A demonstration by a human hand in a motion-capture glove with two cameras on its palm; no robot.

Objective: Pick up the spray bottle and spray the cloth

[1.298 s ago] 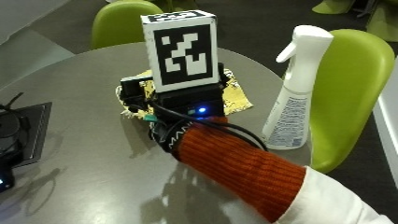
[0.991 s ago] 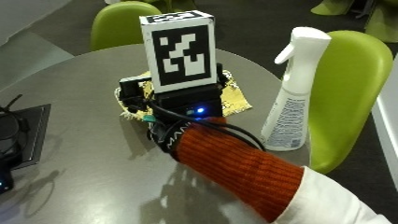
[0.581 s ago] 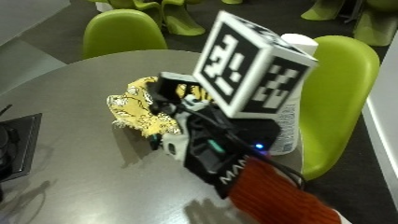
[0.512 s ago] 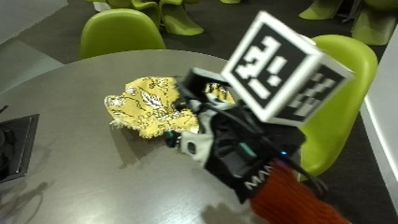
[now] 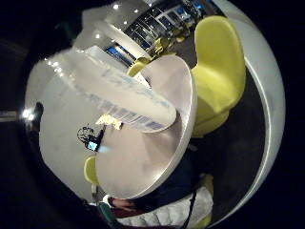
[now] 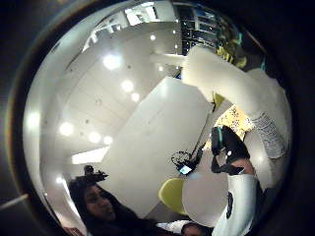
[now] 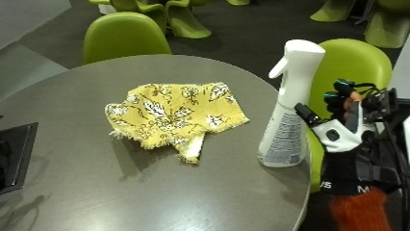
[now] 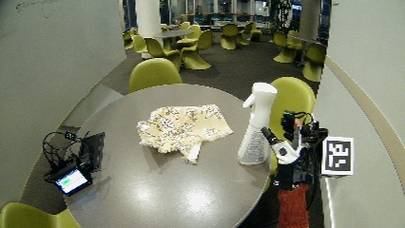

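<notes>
A round grey bench carries the things. The spray bottle stands upright close to the bench's right edge, its white trigger head at the top and a printed label round its lower body. The yellow patterned cloth lies spread flat near the middle of the bench, one frayed corner pointing toward the near edge; it sits apart from the bottle, with bare bench between the two.

The gloved right hand is raised off the right edge of the bench, just beside the bottle and level with its lower half. Its fingers stand up fairly straight and spread, holding nothing; whether a fingertip touches the bottle's side I cannot tell. A rust-coloured sleeve shows below the wrist. In both palm views the bottle fills much of the picture, so it is close to the palm.

A green chair stands behind the bottle beyond the right edge, and another green chair sits at the far edge. A dark flat device rests at the left edge of the bench, and the wide outside view shows a small lit screen with tangled cables at the near left edge.
</notes>
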